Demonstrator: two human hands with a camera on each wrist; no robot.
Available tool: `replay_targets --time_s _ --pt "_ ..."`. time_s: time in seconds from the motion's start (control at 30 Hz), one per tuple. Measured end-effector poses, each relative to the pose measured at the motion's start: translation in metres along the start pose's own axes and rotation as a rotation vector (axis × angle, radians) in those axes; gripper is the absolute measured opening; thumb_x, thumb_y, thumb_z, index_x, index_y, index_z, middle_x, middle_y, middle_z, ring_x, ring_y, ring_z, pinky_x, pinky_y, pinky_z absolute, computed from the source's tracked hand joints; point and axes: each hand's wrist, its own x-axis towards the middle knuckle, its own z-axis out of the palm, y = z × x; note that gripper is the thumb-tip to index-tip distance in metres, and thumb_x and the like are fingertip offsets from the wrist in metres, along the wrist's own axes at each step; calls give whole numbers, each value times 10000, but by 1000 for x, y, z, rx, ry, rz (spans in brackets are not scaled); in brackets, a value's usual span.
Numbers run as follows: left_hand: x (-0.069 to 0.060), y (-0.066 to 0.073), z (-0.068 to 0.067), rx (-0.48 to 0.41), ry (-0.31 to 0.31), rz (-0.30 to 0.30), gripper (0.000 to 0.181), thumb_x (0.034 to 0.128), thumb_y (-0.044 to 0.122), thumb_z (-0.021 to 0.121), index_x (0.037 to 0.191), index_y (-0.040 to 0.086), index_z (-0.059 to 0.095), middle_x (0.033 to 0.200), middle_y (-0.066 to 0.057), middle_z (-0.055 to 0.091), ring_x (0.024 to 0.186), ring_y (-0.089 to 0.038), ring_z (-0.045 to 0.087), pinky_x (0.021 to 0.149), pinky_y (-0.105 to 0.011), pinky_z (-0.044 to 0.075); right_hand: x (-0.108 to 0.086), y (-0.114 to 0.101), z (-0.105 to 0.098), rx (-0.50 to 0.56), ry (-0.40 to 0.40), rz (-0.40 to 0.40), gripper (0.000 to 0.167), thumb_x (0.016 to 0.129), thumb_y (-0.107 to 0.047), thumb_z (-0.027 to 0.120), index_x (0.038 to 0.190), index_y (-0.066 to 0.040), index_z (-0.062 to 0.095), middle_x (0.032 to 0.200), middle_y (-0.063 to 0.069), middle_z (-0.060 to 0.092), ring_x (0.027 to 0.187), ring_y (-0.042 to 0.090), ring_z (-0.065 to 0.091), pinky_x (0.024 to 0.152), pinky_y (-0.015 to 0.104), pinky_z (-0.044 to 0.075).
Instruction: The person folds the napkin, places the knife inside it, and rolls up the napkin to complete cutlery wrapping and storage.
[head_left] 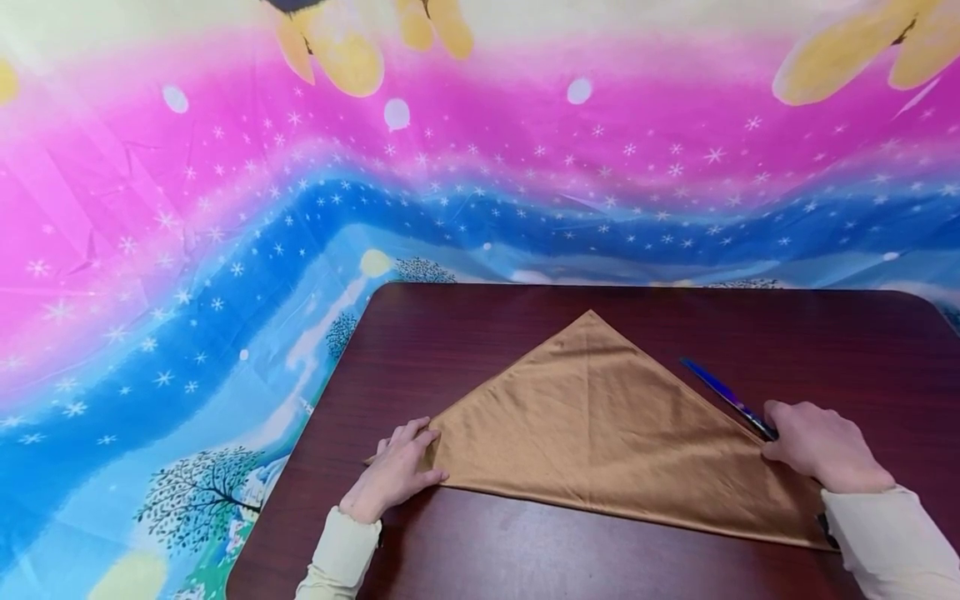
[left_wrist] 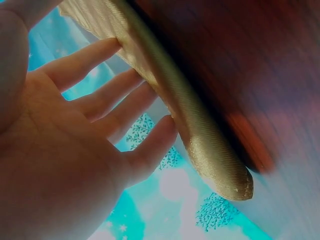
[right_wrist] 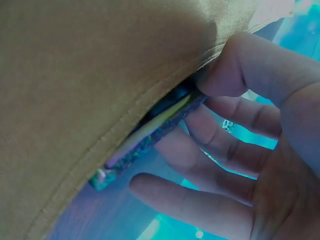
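A brown satin cloth (head_left: 555, 433), folded to a triangle, lies on the table with its peak at the back. My left hand (head_left: 394, 471) rests on the cloth's left corner with fingers spread; in the left wrist view the straight fingertips touch the edge of the cloth (left_wrist: 185, 110). My right hand (head_left: 823, 442) is over the right side of the cloth and pinches a slim knife (head_left: 720, 390) by its dark end. The knife's shiny blue part points to the back left. In the right wrist view, the cloth partly hides the patterned knife (right_wrist: 150, 135) beside the thumb.
The dark red wooden table (head_left: 525, 550) has rounded corners at the back. Behind it and to its left hangs a bright printed fabric (head_left: 480, 150) in pink and blue, with snowflakes and trees.
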Motion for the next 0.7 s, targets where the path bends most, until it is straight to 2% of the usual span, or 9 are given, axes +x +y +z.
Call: replay_targets --time_s 0.37,0.7 --pt "0 1 -1 7 -1 -1 576 797 364 771 1268 75 610 1412 -158 478 1249 -347 468 891 -560 395 2 4 0 50 -29 -16 302 801 -222 730 932 -31 535 764 55 580 658 207 532 539 394 398" --pt "0 1 -2 11 -9 4 584 797 365 771 1274 71 605 1403 -159 481 1248 -345 468 885 -564 408 1 7 4 54 18 -45 330 765 -206 729 919 -39 489 741 52 549 642 213 513 529 397 382"
